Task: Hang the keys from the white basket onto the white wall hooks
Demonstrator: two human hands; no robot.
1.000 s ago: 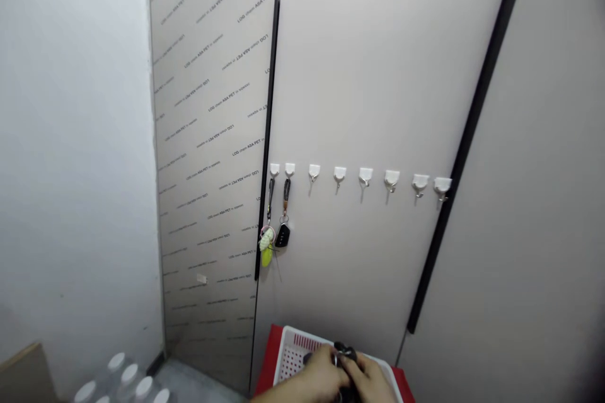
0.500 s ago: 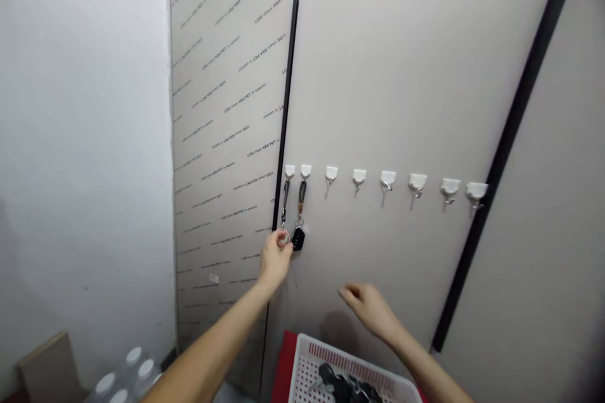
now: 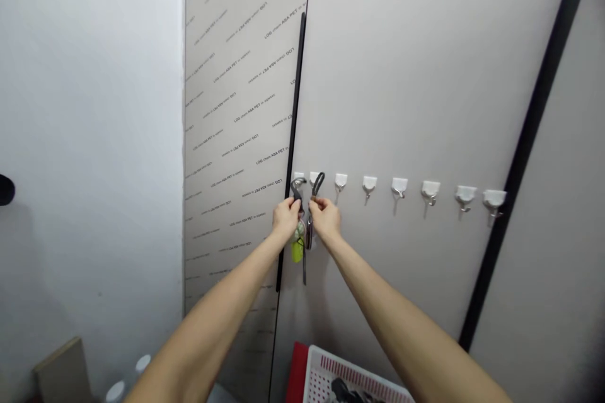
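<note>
My left hand (image 3: 285, 220) is pinched around the dark strap of a key ring (image 3: 297, 188). A yellow-green tag (image 3: 297, 251) and a thin dark cord (image 3: 304, 272) dangle below it. Close beside it, my right hand (image 3: 326, 219) grips the strap of a car key (image 3: 309, 235), whose black fob is turned edge-on. That strap's loop (image 3: 320, 182) slants up in front of the second white hook (image 3: 314, 177). The first hook (image 3: 299, 177) sits behind the left strap. Whether either loop still touches its hook, I cannot tell.
Several more white hooks (image 3: 399, 186) run in a row to the right on the grey cabinet door (image 3: 401, 88). Below, a white basket (image 3: 359, 366) with dark items stands by something red (image 3: 297, 371). White-capped bottles (image 3: 142, 363) and a board (image 3: 63, 373) are lower left.
My right hand has risen leftward from above the basket to grip the car key's strap. My left hand has shifted up from the hanging keys to the strap. Both straps now bend or tilt.
</note>
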